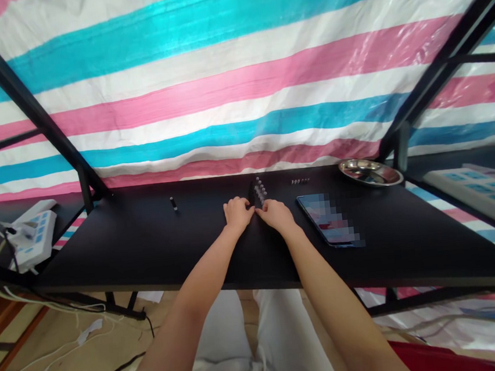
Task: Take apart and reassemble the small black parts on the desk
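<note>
My left hand (238, 214) and my right hand (277, 214) meet near the middle of the black table, fingertips pinched close together. Between and just beyond them stands a small dark holder (252, 192), with several clear or silvery round-topped pieces (259, 190) lined up along it. Fingers of both hands close on its near end and partly cover it. Whether a smaller piece is also pinched there is hidden. Right of my right hand lies a phone (324, 220), its screen partly pixelated. Several tiny silvery pieces (300, 181) form a row behind the phone.
A round metal plate (371, 173) sits at the back right. Toward the left lies a small black-and-white stick (173, 203). Black metal posts (34, 107) flank the table, with striped sheeting (230, 94) behind. A power strip (38, 238) with cables is at far left.
</note>
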`<action>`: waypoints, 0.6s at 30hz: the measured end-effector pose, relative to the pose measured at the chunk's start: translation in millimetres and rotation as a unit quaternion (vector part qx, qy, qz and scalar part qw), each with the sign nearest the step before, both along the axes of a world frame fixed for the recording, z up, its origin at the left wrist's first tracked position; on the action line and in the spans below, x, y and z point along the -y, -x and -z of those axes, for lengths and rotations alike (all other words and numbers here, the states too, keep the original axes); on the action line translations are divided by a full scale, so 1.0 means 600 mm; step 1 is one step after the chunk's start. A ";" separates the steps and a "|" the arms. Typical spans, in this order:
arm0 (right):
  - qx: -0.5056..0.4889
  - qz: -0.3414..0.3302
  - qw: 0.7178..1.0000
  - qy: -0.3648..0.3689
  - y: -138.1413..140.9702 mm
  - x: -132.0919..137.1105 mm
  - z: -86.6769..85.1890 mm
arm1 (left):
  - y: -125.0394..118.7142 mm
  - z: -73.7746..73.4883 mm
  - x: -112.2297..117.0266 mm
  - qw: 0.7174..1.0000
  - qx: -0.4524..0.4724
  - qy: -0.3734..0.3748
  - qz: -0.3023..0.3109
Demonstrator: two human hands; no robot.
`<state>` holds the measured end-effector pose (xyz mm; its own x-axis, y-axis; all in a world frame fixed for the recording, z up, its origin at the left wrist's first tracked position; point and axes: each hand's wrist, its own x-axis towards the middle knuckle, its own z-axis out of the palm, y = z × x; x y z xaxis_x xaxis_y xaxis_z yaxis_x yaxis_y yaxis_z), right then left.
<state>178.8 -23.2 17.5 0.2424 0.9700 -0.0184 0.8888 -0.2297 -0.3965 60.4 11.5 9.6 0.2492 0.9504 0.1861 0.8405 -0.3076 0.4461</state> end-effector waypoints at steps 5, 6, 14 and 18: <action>-0.027 -0.019 0.998 -0.047 0.003 -0.001 0.008 | 0.024 -0.002 0.008 1.000 0.000 -0.007 -0.006; -0.028 -0.028 0.998 -0.058 0.003 -0.001 0.010 | 0.032 -0.002 0.009 1.000 0.002 -0.010 -0.008; -0.069 -0.122 0.982 -0.124 0.016 0.005 0.011 | 0.121 0.005 0.008 0.963 0.236 -0.081 -0.102; -0.085 -0.148 0.978 -0.124 0.021 0.007 0.011 | 0.152 -0.009 -0.001 0.803 0.534 -0.091 -0.247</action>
<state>166.3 -27.3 10.8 -0.0362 0.9769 0.2106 0.8187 0.1499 -0.5543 -30.7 12.2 15.1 -0.5440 0.8171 0.1907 0.0475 -0.1968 0.9793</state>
